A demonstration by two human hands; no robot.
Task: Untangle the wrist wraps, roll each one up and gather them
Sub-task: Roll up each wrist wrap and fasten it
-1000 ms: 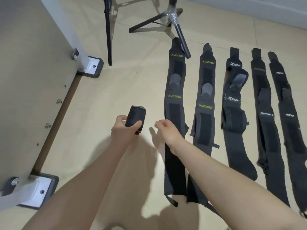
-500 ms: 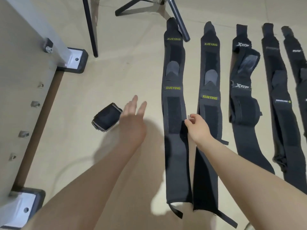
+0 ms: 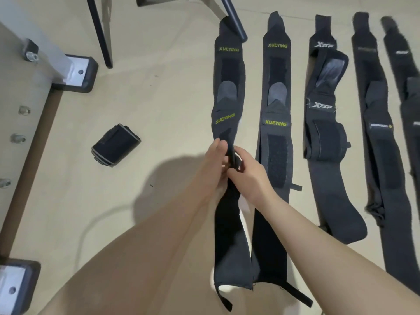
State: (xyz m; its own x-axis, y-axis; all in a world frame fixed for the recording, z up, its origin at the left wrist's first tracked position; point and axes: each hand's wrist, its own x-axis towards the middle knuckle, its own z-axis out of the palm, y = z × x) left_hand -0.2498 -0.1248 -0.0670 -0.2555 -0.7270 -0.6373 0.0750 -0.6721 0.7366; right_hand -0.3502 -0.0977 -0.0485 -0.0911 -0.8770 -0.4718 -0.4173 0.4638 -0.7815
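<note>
Hands, left (image 3: 217, 155) and right (image 3: 246, 171), now both pinch the leftmost wrap (image 3: 228, 105); rolled wrap (image 3: 116, 145) lies released.

Bare forearms, sleeveless, no gloves

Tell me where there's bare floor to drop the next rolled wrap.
Bare floor lies around the rolled wrap, between the table foot and the leftmost Xueying wrap that both hands grip. Right of that it is crowded: flat wraps lie side by side with narrow gaps.
</note>
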